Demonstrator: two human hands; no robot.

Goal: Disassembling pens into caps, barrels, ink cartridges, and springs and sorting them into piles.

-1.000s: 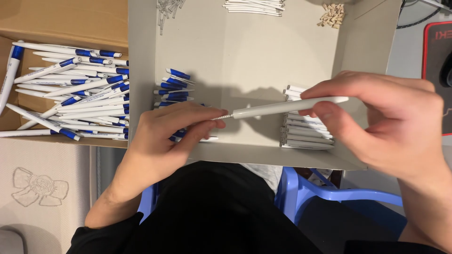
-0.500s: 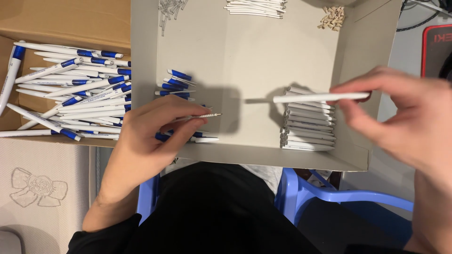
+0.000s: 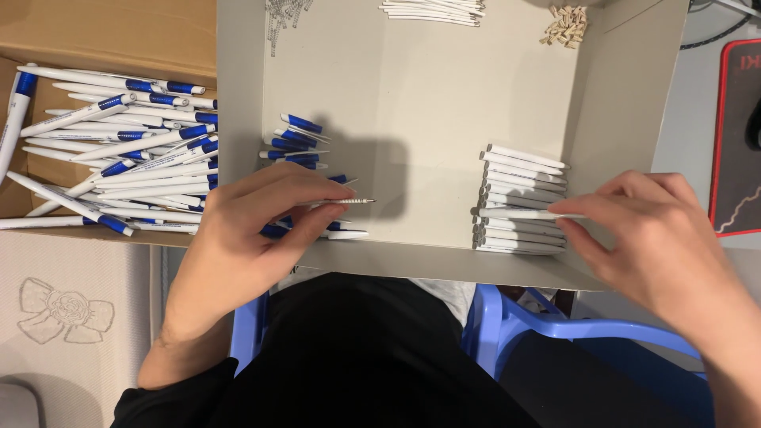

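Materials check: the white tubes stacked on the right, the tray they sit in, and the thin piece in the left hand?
White tubes: probably plastic, smooth and uniform with a faint sheen. Tray: looks like grey cardboard, matte, with folded flat walls. Thin piece pinched by the left hand: seemingly a pen refill with a fine coiled metal spring near its tip; too small to be sure.

seat: blue plastic chair (image 3: 547, 321) under me | left: pale cloth with a bow pattern (image 3: 67, 309) | right: grey worktop (image 3: 686, 127), black mat edged red (image 3: 737, 135) | light: even, indoor
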